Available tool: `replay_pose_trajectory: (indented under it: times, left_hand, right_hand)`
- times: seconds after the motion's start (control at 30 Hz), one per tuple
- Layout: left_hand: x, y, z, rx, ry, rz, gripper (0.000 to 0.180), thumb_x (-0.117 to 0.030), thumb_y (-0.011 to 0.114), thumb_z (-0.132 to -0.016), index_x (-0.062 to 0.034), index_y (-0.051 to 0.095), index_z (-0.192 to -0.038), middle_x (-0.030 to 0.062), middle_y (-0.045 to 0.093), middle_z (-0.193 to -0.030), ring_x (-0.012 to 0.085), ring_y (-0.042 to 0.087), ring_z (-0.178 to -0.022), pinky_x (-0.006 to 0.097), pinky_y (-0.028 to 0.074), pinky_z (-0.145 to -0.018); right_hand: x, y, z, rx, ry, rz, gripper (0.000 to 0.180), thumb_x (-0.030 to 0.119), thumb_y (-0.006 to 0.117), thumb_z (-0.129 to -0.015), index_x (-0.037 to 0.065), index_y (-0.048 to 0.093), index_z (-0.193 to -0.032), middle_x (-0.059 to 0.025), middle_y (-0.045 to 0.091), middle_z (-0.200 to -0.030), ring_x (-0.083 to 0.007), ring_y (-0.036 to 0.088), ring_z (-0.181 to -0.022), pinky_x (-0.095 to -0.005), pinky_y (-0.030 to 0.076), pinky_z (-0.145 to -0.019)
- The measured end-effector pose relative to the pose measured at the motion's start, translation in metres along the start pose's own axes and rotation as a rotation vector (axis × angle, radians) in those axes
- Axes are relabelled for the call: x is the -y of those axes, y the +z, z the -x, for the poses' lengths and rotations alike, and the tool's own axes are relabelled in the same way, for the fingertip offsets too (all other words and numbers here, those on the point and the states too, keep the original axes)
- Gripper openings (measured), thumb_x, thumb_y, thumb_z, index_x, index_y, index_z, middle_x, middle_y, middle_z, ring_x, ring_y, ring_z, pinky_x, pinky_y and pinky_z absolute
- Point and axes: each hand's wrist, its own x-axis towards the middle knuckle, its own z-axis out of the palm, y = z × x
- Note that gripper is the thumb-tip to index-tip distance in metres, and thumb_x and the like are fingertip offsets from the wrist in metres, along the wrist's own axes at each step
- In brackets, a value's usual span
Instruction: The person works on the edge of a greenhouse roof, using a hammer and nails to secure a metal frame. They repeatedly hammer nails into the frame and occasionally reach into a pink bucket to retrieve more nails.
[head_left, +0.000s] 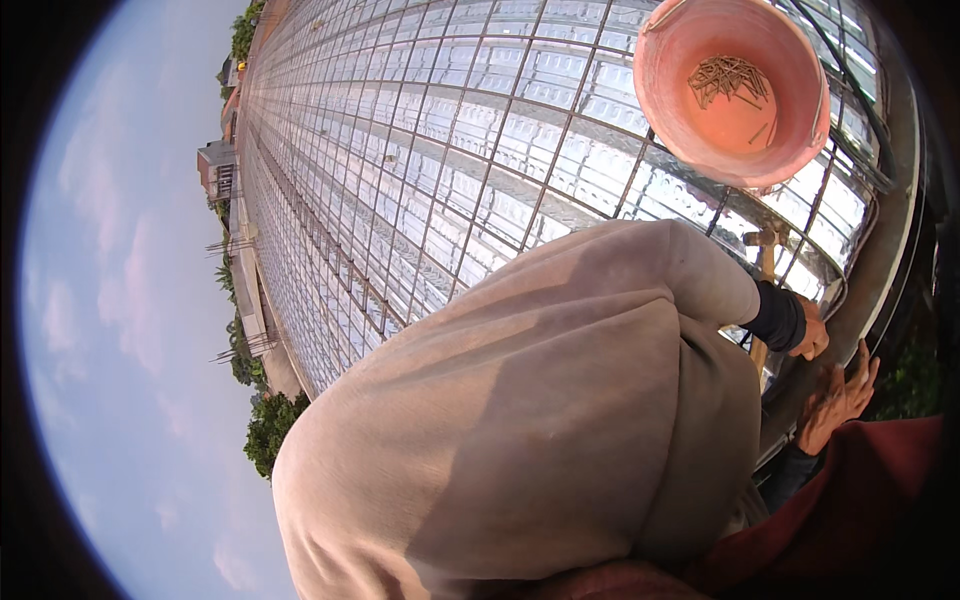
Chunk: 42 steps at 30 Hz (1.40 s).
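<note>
While a round pink plastic bucket (680, 120) flanks the grey-brown edge strip (883, 262), my hands are beside the strip.
Left hand (812, 331) curled, I cannot tell on what; right hand (832, 402) spread, visibly empty.

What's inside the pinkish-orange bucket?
The bucket holds a heap of thin brown pieces, apparently nails, with a few strays beside it. Whatever lies under the heap is covered.

A head-worn fisheye looks down, very near a brown shirt (520, 430), and out across steel mesh (507, 97); sky (110, 270) fills the left, so the camera seems rolled, though lens bending clouds this.
</note>
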Motion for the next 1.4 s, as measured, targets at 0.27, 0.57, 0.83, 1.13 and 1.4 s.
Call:
replay_pose_trajectory:
  times: [0.27, 0.57, 0.83, 1.13, 1.4]
  left_hand:
    - [-0.009, -0.024, 0.019, -0.014, -0.097, -0.392, 0.039, -0.044, 0.066, -0.09, -0.0147, 0.077, -0.113, 0.0102, 0.075, -0.113, 0.0323, 0.069, -0.108, 0.045, 0.054, -0.095]
    - [0.004, 0.004, 0.006, -0.028, -0.409, -0.484, 0.057, -0.05, 0.079, -0.078, -0.0076, 0.075, -0.116, 0.0127, 0.073, -0.119, 0.0298, 0.069, -0.113, 0.044, 0.055, -0.097]
    - [-0.043, -0.017, 0.023, 0.217, -0.062, -1.001, 0.028, -0.02, 0.08, -0.078, -0.0154, 0.078, -0.106, 0.0089, 0.076, -0.1, 0.0302, 0.074, -0.09, 0.049, 0.06, -0.07]
    - [-0.019, -0.021, 0.003, -0.008, -0.257, -0.52, 0.036, -0.036, 0.076, -0.086, -0.0055, 0.077, -0.105, 0.0099, 0.074, -0.087, 0.026, 0.072, -0.079, 0.042, 0.058, -0.073]
    - [0.026, -0.013, -0.013, -0.1, -0.468, -0.293, 0.04, -0.045, 0.074, -0.089, -0.0094, 0.077, -0.106, 0.008, 0.068, -0.071, 0.0202, 0.066, -0.068, 0.037, 0.052, -0.069]
  right_hand:
    - [0.005, 0.017, 0.016, -0.101, 0.067, 0.114, 0.023, 0.019, 0.064, -0.096, 0.011, 0.065, -0.118, -0.0142, 0.053, -0.148, -0.04, 0.048, -0.137, -0.0527, 0.039, -0.106]
    - [0.003, 0.014, 0.047, -0.018, 0.816, -0.212, 0.041, 0.026, 0.068, -0.098, -0.001, 0.061, -0.128, -0.0208, 0.064, -0.131, -0.0308, 0.062, -0.12, -0.0413, 0.048, -0.099]
    - [-0.021, 0.009, 0.062, 0.212, 0.965, -0.438, 0.045, 0.032, 0.069, -0.098, -0.006, 0.065, -0.122, -0.0198, 0.07, -0.117, -0.0253, 0.066, -0.105, -0.0376, 0.049, -0.096]
    - [-0.003, -0.001, 0.03, 0.237, 0.89, -0.317, 0.048, 0.018, 0.079, -0.083, -0.002, 0.067, -0.124, -0.0236, 0.073, -0.112, -0.0326, 0.072, -0.105, -0.0401, 0.053, -0.093]
    - [0.0, 0.007, 0.038, 0.144, 1.037, -0.411, 0.045, 0.022, 0.081, -0.078, 0.004, 0.075, -0.118, -0.0222, 0.073, -0.116, -0.0361, 0.072, -0.106, -0.0407, 0.054, -0.095]
